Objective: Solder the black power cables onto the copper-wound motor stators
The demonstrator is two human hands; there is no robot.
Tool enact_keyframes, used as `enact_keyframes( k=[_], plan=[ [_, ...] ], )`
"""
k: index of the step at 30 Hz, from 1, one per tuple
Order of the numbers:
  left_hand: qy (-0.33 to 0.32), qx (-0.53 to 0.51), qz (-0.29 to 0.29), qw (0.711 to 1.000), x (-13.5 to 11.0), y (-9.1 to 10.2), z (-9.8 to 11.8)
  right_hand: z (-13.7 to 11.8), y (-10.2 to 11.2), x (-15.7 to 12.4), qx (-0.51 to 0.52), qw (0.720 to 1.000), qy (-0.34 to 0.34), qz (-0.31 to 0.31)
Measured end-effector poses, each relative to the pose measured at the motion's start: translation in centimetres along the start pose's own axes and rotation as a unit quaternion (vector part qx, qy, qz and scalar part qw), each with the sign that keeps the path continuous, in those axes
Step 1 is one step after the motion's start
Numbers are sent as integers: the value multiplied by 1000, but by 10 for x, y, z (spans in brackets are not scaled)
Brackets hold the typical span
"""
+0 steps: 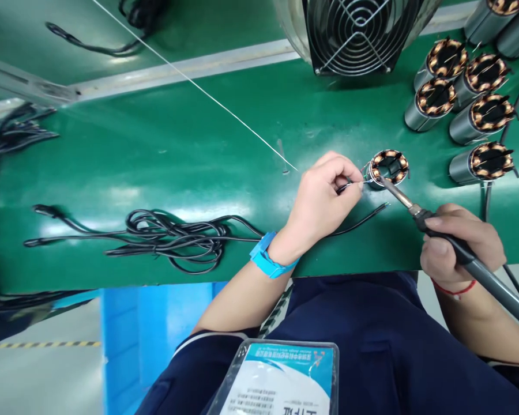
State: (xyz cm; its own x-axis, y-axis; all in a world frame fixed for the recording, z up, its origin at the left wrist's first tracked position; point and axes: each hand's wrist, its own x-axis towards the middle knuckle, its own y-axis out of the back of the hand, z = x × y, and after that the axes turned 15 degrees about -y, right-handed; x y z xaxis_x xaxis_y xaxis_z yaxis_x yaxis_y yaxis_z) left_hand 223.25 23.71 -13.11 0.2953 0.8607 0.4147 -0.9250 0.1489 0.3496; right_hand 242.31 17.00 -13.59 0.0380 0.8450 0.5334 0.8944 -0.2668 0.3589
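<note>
My left hand (326, 199) is closed in a pinch on a black cable (342, 188), whose thin wire end reaches the rim of a stator (389, 167) with copper windings. My right hand (462, 245) is wrapped round the handle of a soldering iron (400, 197). The iron's tip is at the near left edge of the stator, close to the wire end; whether they touch I cannot tell. A thin white strand, which looks like solder wire (233, 114), slants down from above and ends just left of my left hand. Another cable end (378, 209) with stripped tips lies below the stator.
Coiled black cables (177, 233) lie on the green bench (199, 150) at left. Several stators (493, 118) stand at the right. A fan (354, 34) sits at the back. A blue crate (155, 340) is below the front edge, and more cables (8, 135) lie far left.
</note>
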Motion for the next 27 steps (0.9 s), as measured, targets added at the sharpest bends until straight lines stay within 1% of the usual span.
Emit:
enact_keyframes(
  k=[2, 5, 12, 16, 21, 27],
  plan=[
    [-2, 0, 1, 1000, 0, 0, -1, 0, -1, 0, -5, 1000, 11, -11],
    [0, 8, -2, 1000, 0, 0, -1, 0, -4, 2, 4, 1000, 21, -4],
    [-4, 7, 0, 1000, 1, 1, -2, -1, -3, 2, -6, 999, -5, -31],
    [-3, 5, -2, 1000, 1, 2, -2, -2, -2, 3, -11, 1000, -3, -29],
    [-1, 2, -3, 1000, 1, 2, -3, -1, -4, 5, 0, 999, 11, -50],
    [-5, 0, -5, 1000, 1, 2, -3, -1, -2, 1, -7, 999, -3, -34]
  ],
)
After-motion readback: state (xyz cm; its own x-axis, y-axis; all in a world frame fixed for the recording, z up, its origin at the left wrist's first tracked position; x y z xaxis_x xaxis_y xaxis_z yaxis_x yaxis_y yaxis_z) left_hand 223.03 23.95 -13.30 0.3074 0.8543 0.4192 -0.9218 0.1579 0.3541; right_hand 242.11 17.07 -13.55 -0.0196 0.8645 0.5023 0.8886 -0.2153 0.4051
